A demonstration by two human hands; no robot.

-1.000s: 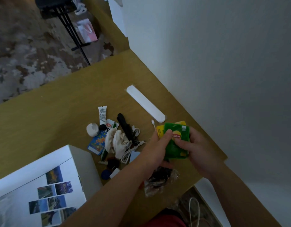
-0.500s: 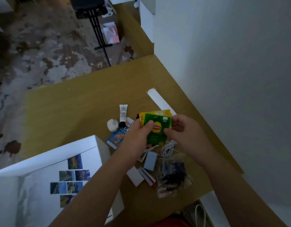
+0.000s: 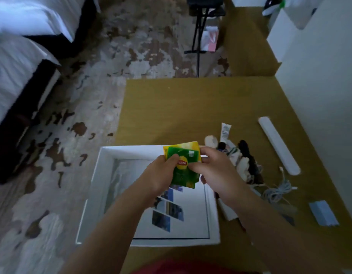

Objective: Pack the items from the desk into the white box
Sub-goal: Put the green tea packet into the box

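My left hand [image 3: 157, 177] covers part of the photos [image 3: 171, 212] in the white box [image 3: 101, 175]; the yellow packet [image 3: 183, 146] sits mostly hidden behind the green packet [image 3: 183, 177].

Green tea packet [image 3: 184, 169]: yellow-red logo reads "Lipton", first letters partly covered.

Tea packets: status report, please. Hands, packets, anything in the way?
Left hand and right hand pinch the tea packets. Packets above the open white box, not released. Nothing blocks the drop.
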